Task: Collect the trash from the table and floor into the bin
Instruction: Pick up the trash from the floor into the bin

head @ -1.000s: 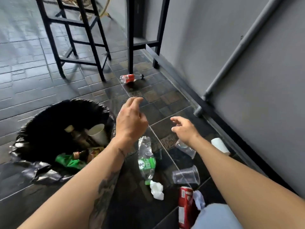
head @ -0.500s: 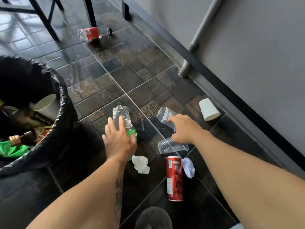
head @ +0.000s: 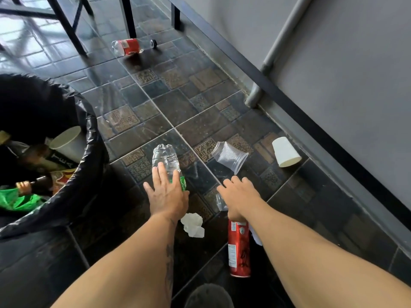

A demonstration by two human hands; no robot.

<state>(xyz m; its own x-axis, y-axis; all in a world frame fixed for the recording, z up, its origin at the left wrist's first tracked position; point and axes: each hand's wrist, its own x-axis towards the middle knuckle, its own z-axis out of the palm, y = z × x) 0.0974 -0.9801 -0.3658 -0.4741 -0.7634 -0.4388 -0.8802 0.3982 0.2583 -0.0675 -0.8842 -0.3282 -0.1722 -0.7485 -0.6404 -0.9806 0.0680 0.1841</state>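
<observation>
A crushed clear bottle (head: 165,156) with a green label lies on the tiled floor. My left hand (head: 165,196) rests on its lower half with straight fingers. My right hand (head: 240,196) curls down over a clear plastic cup (head: 220,202), which is mostly hidden beneath it. A second clear cup (head: 230,156) lies just beyond that hand. Also on the floor are a white paper cup (head: 285,152) near the wall, a red can (head: 239,252) under my right wrist and a crumpled tissue (head: 193,225). The black-lined bin (head: 89,165) stands at the left with trash inside.
A bottle with a red label (head: 131,46) lies farther off by the black furniture legs (head: 66,25). A grey wall with a pipe (head: 273,56) runs along the right. More white paper (head: 255,236) peeks out under my right forearm.
Both hands have dropped from above the bin to the floor. The left hand now lies on the green-label bottle and the right has closed down over the nearer clear cup.
</observation>
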